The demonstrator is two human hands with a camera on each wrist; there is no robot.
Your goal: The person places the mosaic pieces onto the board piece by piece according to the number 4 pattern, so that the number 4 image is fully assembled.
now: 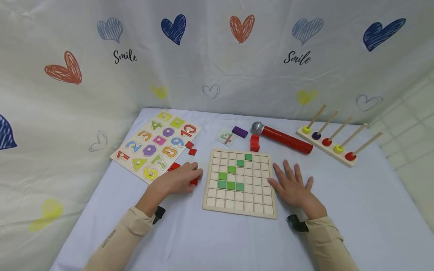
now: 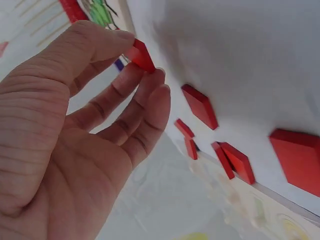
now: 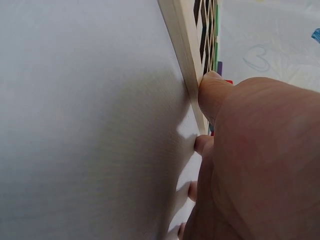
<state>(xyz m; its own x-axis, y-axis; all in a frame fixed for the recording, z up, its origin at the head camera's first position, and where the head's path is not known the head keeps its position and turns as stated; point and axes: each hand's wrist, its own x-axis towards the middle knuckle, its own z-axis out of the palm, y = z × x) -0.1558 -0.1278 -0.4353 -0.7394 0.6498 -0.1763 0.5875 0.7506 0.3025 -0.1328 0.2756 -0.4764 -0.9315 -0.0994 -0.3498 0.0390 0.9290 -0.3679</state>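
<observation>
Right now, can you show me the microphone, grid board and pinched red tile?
Microphone [image 1: 283, 139]: head view, on its red handle.
Grid board [image 1: 240, 172]: head view, on a bare square.
Pinched red tile [image 2: 143, 57]: left wrist view, on its visible face.

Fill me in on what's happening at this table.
A person is working with coloured tiles at a wooden grid board. The left hand pinches a red tile to the left of the board, with more loose red tiles lying nearby. The right hand has its fingers spread at the board's right edge, the thumb touching it. Seven green tiles sit in the grid; no red one is in it yet. A small patterned card lies beyond the board.
</observation>
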